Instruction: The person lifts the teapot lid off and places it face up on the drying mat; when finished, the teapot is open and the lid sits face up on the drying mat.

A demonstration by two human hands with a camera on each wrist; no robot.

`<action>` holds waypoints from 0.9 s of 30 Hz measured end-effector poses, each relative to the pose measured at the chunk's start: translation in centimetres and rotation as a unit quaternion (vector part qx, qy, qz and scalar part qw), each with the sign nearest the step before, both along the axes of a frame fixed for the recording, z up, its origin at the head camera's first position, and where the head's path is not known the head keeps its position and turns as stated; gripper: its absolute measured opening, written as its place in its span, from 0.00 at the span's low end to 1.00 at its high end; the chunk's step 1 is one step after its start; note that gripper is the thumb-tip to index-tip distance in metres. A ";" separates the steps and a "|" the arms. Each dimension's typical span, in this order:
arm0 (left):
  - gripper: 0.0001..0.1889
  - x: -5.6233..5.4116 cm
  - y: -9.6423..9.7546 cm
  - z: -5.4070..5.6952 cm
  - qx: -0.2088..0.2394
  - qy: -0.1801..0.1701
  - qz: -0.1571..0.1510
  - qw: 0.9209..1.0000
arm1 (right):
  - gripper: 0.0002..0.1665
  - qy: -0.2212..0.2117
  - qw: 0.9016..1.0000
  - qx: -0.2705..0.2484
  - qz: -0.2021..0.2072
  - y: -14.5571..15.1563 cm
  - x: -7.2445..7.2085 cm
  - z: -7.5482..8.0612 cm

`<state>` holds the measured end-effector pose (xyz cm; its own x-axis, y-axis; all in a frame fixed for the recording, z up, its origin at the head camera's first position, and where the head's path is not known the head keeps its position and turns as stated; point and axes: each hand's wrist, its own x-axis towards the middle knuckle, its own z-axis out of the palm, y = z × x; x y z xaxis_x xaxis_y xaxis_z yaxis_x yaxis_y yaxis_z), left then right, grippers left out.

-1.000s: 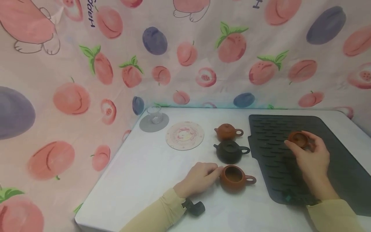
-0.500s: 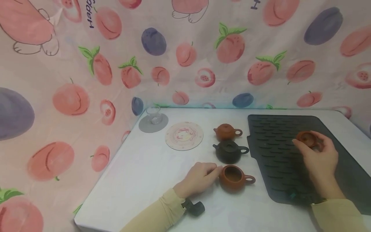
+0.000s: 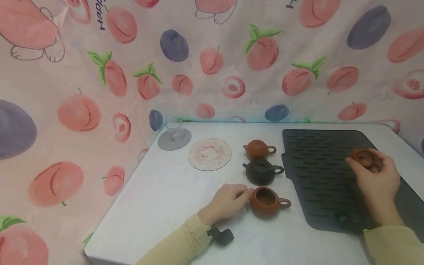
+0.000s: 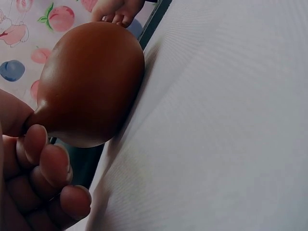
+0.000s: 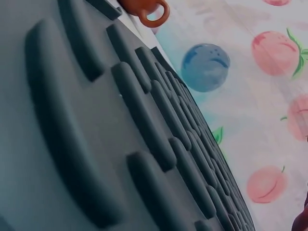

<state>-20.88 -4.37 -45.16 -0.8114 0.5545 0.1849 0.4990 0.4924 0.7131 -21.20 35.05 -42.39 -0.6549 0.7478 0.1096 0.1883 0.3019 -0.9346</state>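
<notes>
My left hand (image 3: 226, 202) pinches the spout of a brown lidless teapot (image 3: 265, 211) on the white table. In the left wrist view, the thumb and fingers (image 4: 55, 166) are at the teapot's (image 4: 91, 82) short spout. Over the black ridged mat, my right hand (image 3: 381, 180) holds a small round brown piece (image 3: 363, 158) between thumb and fingers. It has a raised rim and a darker middle, like a teapot lid; its exact kind is unclear. The right wrist view shows mostly the mat's ridges (image 5: 144, 115), not the held piece.
Behind the lidless teapot stand a black teapot (image 3: 260, 173) and a smaller brown teapot (image 3: 256, 149). Further left lie a round patterned mat (image 3: 210, 154) and a grey coaster (image 3: 165, 143) bearing a glass cup (image 3: 175, 129). The black mat (image 3: 308, 176) covers the table's right side.
My right hand has moved to the right over the black mat with the small brown piece. The left hand stays at the lidless teapot's spout.
</notes>
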 end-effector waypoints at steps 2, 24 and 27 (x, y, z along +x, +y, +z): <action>0.23 0.0 0.0 0.0 0.000 0.003 0.001 1.000 | 0.39 0.000 1.000 -0.002 -0.003 0.2 0.0 0.1; 0.23 0.0 0.0 0.1 0.005 0.006 0.003 1.000 | 0.40 -0.026 0.997 0.064 -0.021 1.7 0.3 -0.1; 0.24 0.0 0.0 0.1 0.003 0.007 0.003 1.000 | 0.41 -0.033 0.997 0.060 -0.024 1.6 0.2 -0.2</action>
<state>-20.91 -4.39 -45.09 -0.8121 0.5485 0.1991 0.5056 0.4910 0.7094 -20.95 36.67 -42.55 -0.6279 0.7621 0.1578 0.2653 0.4002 -0.8772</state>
